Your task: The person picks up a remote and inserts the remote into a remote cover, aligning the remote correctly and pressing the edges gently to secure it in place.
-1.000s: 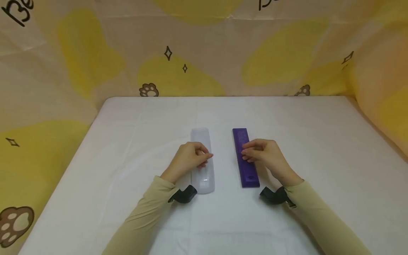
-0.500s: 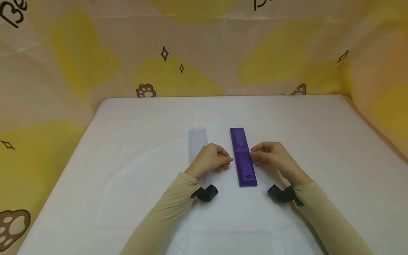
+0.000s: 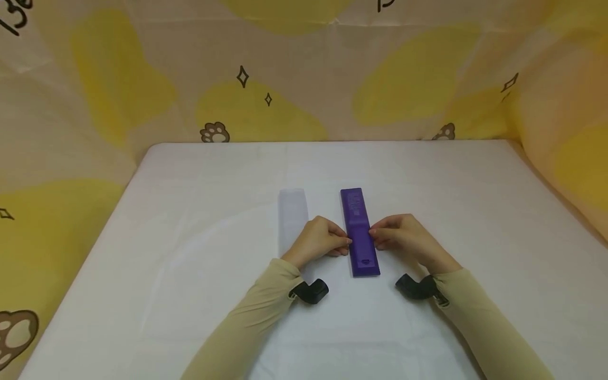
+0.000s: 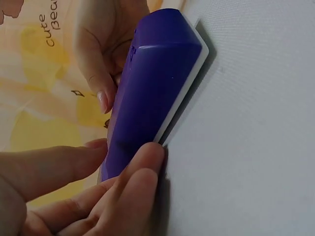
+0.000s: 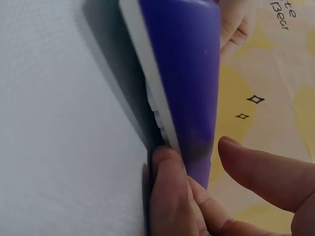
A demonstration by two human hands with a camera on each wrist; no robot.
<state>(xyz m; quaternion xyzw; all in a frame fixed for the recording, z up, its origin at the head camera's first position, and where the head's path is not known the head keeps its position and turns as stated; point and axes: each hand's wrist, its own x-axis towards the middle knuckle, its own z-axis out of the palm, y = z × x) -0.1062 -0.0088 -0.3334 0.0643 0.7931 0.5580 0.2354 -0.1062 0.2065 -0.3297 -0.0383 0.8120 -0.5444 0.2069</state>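
Note:
A purple-backed remote control [image 3: 362,248] lies face down between my two hands, its far end pointing away. Its white front edge and a few raised buttons show low along one side in the right wrist view. My left hand [image 3: 320,240] holds its left edge, fingertips [image 4: 150,155] at the white rim and thumb near the purple back. On the opposite edge, my right hand [image 3: 408,237] has its fingers tucked at the underside, the thumb [image 5: 236,152] standing a little off the back. A pale, translucent long tray-like case [image 3: 291,208] sits to the left, its near part hidden behind my left hand.
White cloth covers the table [image 3: 214,211]. A patterned yellow and beige curtain [image 3: 294,63] hangs behind and along the sides. Dark wrist cameras [image 3: 311,291] jut from both sleeves close over the table.
My left hand has moved right, from over the translucent case to the remote control's left edge. My right hand has shifted from over the remote to its right edge.

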